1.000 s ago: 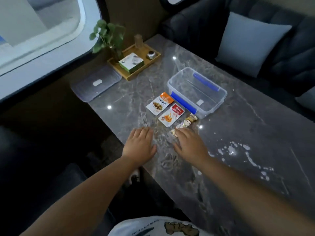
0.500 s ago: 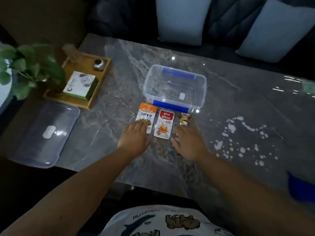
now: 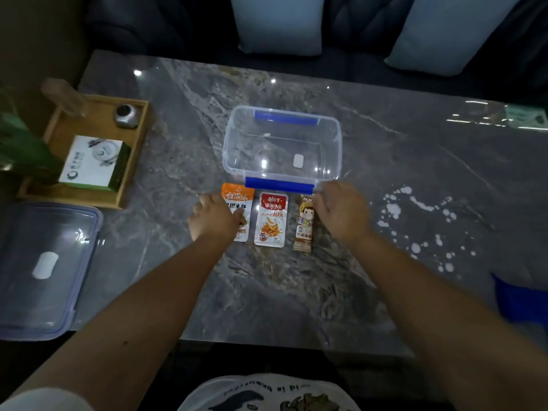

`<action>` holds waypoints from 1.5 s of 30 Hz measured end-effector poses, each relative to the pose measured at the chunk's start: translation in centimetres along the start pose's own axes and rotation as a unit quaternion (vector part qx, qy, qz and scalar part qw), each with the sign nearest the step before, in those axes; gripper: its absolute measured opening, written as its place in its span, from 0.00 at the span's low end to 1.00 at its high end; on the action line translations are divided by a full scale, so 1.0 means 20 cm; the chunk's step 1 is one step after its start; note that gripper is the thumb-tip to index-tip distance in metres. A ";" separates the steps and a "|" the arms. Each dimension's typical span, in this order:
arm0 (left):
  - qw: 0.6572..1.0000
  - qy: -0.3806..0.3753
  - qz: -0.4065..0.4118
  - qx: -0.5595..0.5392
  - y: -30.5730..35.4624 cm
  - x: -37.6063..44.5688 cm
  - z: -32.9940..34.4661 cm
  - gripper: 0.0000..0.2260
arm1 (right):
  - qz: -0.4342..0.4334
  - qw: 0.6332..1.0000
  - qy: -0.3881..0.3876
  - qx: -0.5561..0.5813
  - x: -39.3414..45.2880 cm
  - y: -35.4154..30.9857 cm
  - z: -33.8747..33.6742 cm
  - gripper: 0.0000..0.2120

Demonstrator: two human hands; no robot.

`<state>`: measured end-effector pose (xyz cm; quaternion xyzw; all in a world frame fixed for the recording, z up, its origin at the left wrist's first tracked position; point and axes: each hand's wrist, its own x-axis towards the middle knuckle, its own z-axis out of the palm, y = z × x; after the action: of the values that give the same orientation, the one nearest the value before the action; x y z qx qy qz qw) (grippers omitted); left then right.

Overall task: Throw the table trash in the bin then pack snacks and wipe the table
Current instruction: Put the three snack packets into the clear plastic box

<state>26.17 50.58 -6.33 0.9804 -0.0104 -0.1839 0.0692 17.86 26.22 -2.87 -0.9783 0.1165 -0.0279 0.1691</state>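
Note:
Three snacks lie in a row on the grey marble table: an orange packet, a red packet and a brown bar. Just behind them stands a clear plastic container with blue clips, empty. My left hand lies over the orange packet's left edge, thumb on its face. My right hand rests beside the brown bar, its curled fingers touching the bar's top end. All three snacks lie flat on the table.
The container's clear lid lies at the table's left end. A wooden tray holds a box and a small jar beside a plant. White spilled splashes dot the right side. A blue cloth lies at the right edge.
Both hands have moved forward from the bare table onto the snacks: the left onto the orange packet, the right up to the top of the brown bar. The view has swung right.

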 end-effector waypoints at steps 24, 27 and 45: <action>0.963 -0.051 -0.069 -0.255 -0.12 0.12 0.02 0.15 | 0.259 0.940 -0.050 0.217 0.55 0.19 0.01 0.21; 0.952 -0.054 -0.080 -0.290 -0.15 0.10 0.01 0.12 | 0.250 0.943 -0.044 0.215 0.55 0.18 0.01 0.18; 0.914 0.032 0.037 -0.402 0.20 0.24 -0.58 0.06 | 0.238 0.951 -0.067 0.188 0.52 0.18 0.00 0.18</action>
<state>34.91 47.92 3.20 0.8741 0.0305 -0.1380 0.4647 27.11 20.42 -3.97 -0.8724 0.3266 0.0572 0.3591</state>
